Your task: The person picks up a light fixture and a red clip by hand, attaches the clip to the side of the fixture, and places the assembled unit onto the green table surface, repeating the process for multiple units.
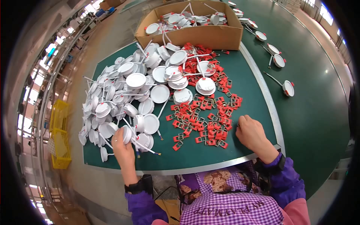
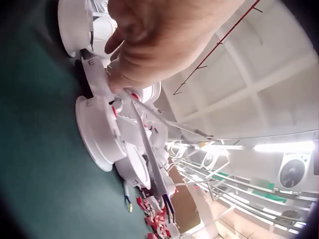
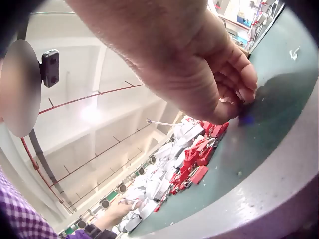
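Note:
At the near edge of a heap of white round lamps (image 1: pixel 135 80), my left hand (image 1: pixel 123 150) grips a small white lamp (image 1: pixel 127 134), with thumb and fingers at its sides. The left wrist view shows this hand (image 2: pixel 167 40) over several lamps (image 2: pixel 97 132), its fingertips partly hidden. My right hand (image 1: pixel 252 135) rests on the green table, right of the red clips with metal frames (image 1: pixel 215 131). In the right wrist view its fingers curl loosely (image 3: pixel 199 74) near the tabletop, and nothing is visible in them; red clips (image 3: pixel 192 162) lie beyond.
A cardboard box (image 1: pixel 191 37) of white lamps stands at the table's back. Along the green surface to the right lie several lamps with red clips (image 1: pixel 288 88). Yellow crates (image 1: pixel 60 150) are at the left. A metal strip (image 1: pixel 262 86) edges the table (image 1: pixel 247 108).

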Motion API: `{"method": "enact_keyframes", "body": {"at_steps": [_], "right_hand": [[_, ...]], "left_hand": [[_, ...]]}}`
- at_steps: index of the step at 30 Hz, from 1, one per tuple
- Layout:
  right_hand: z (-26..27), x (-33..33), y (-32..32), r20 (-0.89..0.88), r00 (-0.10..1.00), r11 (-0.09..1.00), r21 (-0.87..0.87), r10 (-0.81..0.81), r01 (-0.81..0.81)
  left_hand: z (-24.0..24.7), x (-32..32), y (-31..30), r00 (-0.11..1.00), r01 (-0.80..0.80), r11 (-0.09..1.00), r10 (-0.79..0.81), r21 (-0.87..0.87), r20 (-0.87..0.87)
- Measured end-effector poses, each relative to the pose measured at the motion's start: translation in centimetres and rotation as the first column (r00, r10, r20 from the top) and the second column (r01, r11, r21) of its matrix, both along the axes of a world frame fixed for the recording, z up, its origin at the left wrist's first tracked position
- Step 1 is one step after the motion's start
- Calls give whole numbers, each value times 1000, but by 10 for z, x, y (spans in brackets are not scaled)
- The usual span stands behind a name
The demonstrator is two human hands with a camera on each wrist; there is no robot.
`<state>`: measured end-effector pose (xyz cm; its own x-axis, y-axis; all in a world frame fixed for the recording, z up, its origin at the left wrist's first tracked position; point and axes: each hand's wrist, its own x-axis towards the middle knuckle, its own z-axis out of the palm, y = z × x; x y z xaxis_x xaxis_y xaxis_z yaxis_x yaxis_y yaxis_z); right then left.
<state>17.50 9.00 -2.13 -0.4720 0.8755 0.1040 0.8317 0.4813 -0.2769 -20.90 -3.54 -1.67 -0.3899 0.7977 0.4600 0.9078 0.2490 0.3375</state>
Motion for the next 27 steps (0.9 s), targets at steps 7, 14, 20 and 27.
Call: {"method": "enact_keyframes", "body": {"at_steps": [7, 14, 20, 27], "right_hand": [[-2, 7, -5, -77, 994, 996, 41, -75, 79], [24, 7, -11, -528, 816, 971, -173, -235, 168], [45, -7, -29, -734, 623, 959, -260, -270, 110], [51, -13, -49, -685, 722, 989, -151, -96, -11]], "left_hand": [[64, 43, 4, 1000, -2, 973, -5, 232, 28], [59, 153, 22, 215, 114, 950, -310, 292, 926], [21, 213, 35, -212, 281, 928, -190, 245, 959], [16, 221, 42, -228, 249, 935, -196, 252, 954]]}}
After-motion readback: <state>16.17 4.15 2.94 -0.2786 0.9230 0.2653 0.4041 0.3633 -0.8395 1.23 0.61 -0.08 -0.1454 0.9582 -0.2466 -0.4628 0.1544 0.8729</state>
